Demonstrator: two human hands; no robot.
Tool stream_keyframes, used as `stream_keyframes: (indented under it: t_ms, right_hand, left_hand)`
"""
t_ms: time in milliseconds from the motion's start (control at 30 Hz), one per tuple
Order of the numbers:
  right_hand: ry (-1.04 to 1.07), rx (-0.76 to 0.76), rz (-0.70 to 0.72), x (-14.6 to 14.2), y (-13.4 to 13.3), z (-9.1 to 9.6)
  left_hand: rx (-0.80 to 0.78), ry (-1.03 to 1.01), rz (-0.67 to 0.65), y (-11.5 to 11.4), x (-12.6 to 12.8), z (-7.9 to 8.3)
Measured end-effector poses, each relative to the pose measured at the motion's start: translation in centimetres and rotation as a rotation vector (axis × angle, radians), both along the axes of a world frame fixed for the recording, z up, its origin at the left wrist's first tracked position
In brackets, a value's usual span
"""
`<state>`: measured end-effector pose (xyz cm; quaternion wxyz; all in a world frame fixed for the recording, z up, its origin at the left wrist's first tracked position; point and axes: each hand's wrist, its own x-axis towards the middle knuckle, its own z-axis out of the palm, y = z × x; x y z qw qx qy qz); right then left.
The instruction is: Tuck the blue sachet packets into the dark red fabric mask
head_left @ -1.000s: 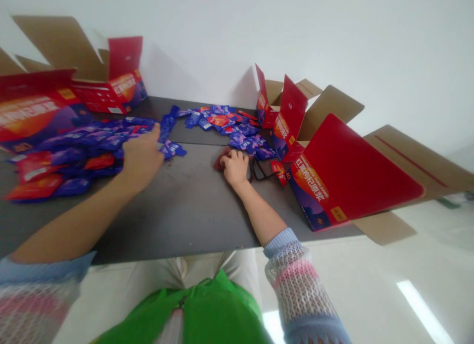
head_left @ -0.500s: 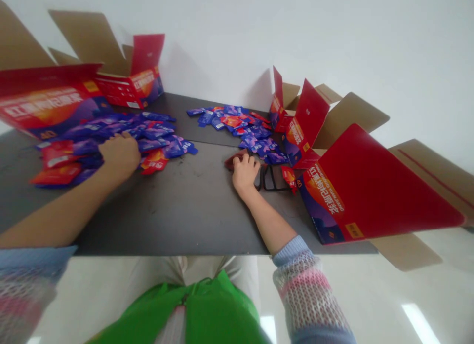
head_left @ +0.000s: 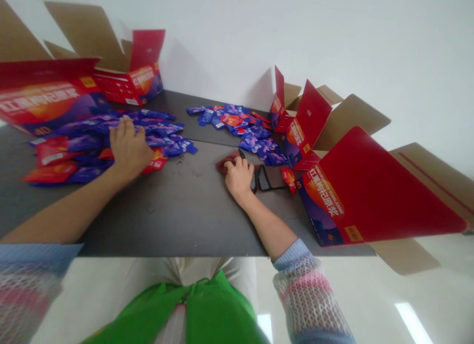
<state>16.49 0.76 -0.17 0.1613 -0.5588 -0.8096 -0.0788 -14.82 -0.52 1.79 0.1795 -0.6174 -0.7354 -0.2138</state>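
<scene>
My left hand [head_left: 129,149] lies with fingers stretched out on a heap of blue and purple sachets [head_left: 87,141]. Red sachets [head_left: 52,172] lie among them at the heap's near left side. My right hand [head_left: 239,177] has its fingers bent over a reddish-brown piece that looks like cloth [head_left: 223,162], pressed on the grey table [head_left: 177,215]. Close by its right side lies a flat black-framed object [head_left: 272,178], partly covered by the hand; its kind is unclear. A second pile of sachets [head_left: 240,124] lies beyond that hand.
Open red cartons stand at both sides: a large one [head_left: 48,95] and a smaller one [head_left: 135,85] on the left, several on the right, with a big carton [head_left: 370,196] nearest. Its flaps stick out past the table edge. A single red sachet [head_left: 289,180] lies against it. A white wall [head_left: 222,43] rises behind.
My left hand has shifted right over the heap and its fingers have straightened. My right hand has slid slightly left and nearer, with the reddish-brown piece under its fingers.
</scene>
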Motion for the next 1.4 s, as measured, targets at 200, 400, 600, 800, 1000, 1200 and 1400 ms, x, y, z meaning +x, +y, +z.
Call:
stream_keyframes:
  t_ms: [200, 400, 600, 800, 1000, 1200, 1400]
  right_hand:
    - [0.114, 0.413, 0.474, -1.7, -4.0, -0.5]
    - [0.256, 0.753, 0.831, -2.2, -7.5, -1.2]
    - [0.265, 0.703, 0.679, -0.8, -4.3, -1.3]
    - [0.192, 0.539, 0.597, -1.1, -2.9, -2.1]
    - [0.24, 0.566, 0.597, -1.3, -3.2, -1.7]
    - [0.288, 0.423, 0.507, -1.1, -1.9, -1.8]
    - [0.47, 0.419, 0.273, -0.6, 0.2, -1.6]
  left_hand:
    - [0.05, -0.178, -0.216, 4.8, 2.8, 1.2]
    - [0.019, -0.553, -0.545, 13.4, 13.2, 0.0]
    - [-0.154, -0.294, -0.927, 17.3, 23.9, -2.8]
    - [-0.31, -0.036, -0.901, 17.5, 28.2, -5.4]
    - [-0.343, -0.123, -0.75, 16.8, 27.2, -5.1]
    - [-0.392, -0.03, -0.856, 15.9, 24.5, -4.9]
    - [-0.311, -0.019, -1.021, 14.7, 18.8, -4.0]
